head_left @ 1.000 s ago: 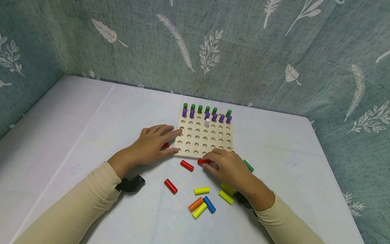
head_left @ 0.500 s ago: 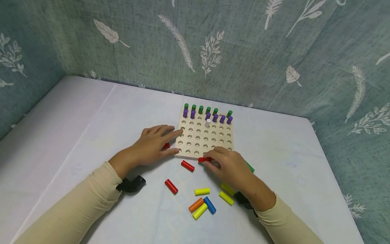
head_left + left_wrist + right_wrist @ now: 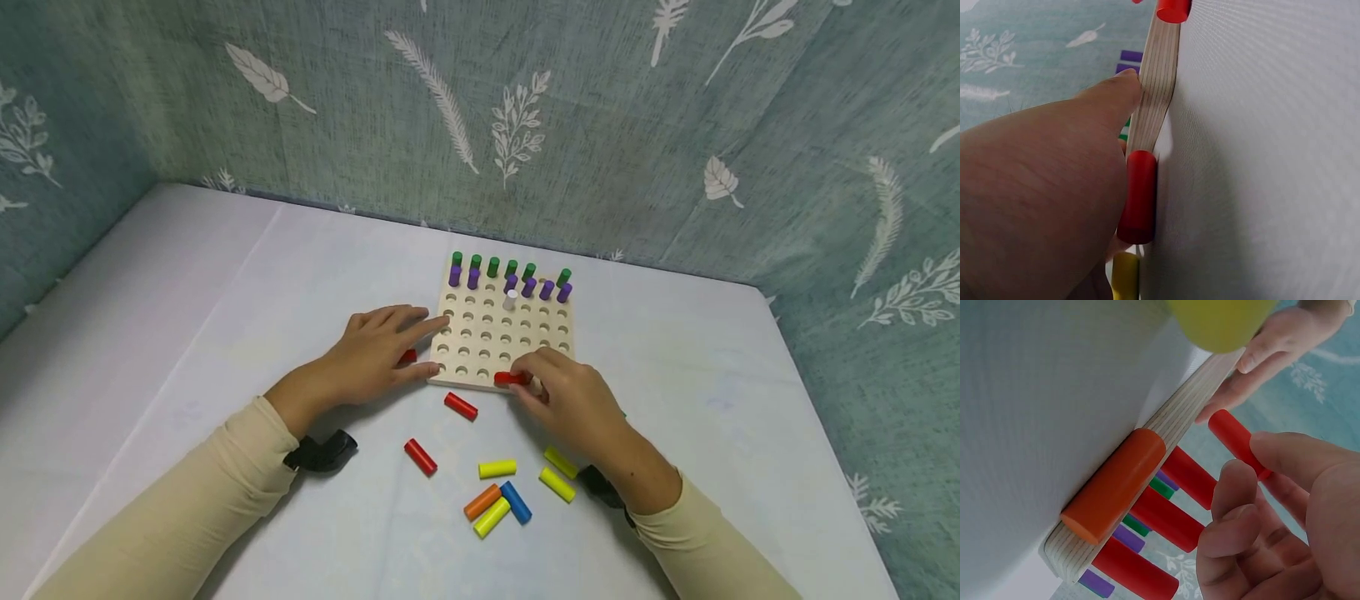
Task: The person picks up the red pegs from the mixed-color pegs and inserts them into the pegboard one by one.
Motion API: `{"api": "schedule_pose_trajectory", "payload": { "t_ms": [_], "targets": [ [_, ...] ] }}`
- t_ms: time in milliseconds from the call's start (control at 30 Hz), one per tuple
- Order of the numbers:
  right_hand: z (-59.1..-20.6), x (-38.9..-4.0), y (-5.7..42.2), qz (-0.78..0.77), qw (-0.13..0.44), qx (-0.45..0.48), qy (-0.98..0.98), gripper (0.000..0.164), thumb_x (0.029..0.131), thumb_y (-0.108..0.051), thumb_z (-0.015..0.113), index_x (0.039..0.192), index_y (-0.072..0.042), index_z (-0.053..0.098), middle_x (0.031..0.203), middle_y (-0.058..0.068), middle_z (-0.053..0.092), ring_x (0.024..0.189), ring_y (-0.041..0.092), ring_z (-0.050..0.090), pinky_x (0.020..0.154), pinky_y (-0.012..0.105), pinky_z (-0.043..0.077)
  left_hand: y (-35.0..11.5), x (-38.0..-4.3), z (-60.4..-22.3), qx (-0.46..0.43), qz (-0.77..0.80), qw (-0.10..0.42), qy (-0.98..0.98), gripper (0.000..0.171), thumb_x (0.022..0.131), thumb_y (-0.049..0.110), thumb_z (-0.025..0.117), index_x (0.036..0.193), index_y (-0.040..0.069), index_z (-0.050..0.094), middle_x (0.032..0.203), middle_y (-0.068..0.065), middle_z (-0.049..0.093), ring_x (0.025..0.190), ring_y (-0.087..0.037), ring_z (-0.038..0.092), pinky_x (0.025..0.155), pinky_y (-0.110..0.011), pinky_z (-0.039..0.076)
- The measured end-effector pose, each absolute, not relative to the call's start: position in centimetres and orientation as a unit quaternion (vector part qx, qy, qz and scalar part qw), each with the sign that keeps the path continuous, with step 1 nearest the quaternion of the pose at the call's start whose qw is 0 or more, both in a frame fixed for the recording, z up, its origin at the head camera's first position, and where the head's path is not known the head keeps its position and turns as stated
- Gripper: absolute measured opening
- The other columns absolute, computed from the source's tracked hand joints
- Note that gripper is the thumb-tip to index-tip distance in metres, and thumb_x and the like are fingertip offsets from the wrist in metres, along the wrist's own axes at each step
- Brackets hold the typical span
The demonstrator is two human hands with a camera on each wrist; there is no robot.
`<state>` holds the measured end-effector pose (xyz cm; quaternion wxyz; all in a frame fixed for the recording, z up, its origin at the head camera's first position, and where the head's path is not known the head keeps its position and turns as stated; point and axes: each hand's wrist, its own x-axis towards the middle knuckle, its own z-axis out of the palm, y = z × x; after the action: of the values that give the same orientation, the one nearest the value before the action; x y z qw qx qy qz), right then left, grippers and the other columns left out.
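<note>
My right hand (image 3: 576, 402) pinches a red peg (image 3: 507, 378) between thumb and fingers, over the front edge of a wooden pegboard (image 3: 468, 384). In the right wrist view this held peg (image 3: 1229, 431) is tilted, its far end free. Other red pegs (image 3: 1166, 519) stand in the board beside that hand; the head view mostly hides them. My left hand (image 3: 375, 354) rests at the board's left side, fingers extended, index and thumb touching it. Partly hidden under it is another red peg (image 3: 1140, 197). Green pegs (image 3: 492, 267), purple pegs (image 3: 528, 287) and one white peg (image 3: 510, 300) stand in the back rows.
Loose on the white cloth lie red pegs (image 3: 421, 457), yellow pegs (image 3: 557, 484), an orange peg (image 3: 482, 502) and a blue peg (image 3: 516, 502). Against the board's front edge lies an orange peg (image 3: 1113, 484). A leaf-patterned curtain (image 3: 337, 125) hangs behind.
My right hand has moved slightly forward and right with the red peg, from in front of the board to over its front edge. My left hand has stayed put.
</note>
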<state>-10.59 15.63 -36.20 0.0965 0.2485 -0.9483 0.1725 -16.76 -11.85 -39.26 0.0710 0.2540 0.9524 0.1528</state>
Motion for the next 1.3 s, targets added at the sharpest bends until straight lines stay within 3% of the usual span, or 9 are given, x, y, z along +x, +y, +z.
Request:
{"api": "schedule_pose_trajectory", "payload": {
  "t_ms": [733,1300],
  "targets": [
    [-36.46,-11.12,15.89,0.178,0.13,0.27,-0.937,0.024,0.081,-0.013,0.084,0.103,-0.015,0.076,0.095,-0.001,0.07,0.077,0.011,0.067,0.07,0.021,0.058,-11.9,-16.8,-39.24,0.256,0.152,0.067,0.952,0.074,0.093,0.056,0.062,0.157,0.033,0.032,0.158,-0.009,0.037,0.148,-0.037,0.028,0.112,-0.062,0.025],
    [-36.42,-11.38,16.06,0.173,0.135,0.286,-0.933,0.022,0.082,-0.011,0.083,0.103,-0.014,0.078,0.097,-0.002,0.073,0.084,0.012,0.071,0.075,0.023,0.059,-11.91,-16.9,-39.0,0.257,0.152,0.075,0.951,0.074,0.094,0.056,0.061,0.158,0.033,0.031,0.158,-0.01,0.036,0.148,-0.038,0.028,0.112,-0.061,0.024]
  ]
}}
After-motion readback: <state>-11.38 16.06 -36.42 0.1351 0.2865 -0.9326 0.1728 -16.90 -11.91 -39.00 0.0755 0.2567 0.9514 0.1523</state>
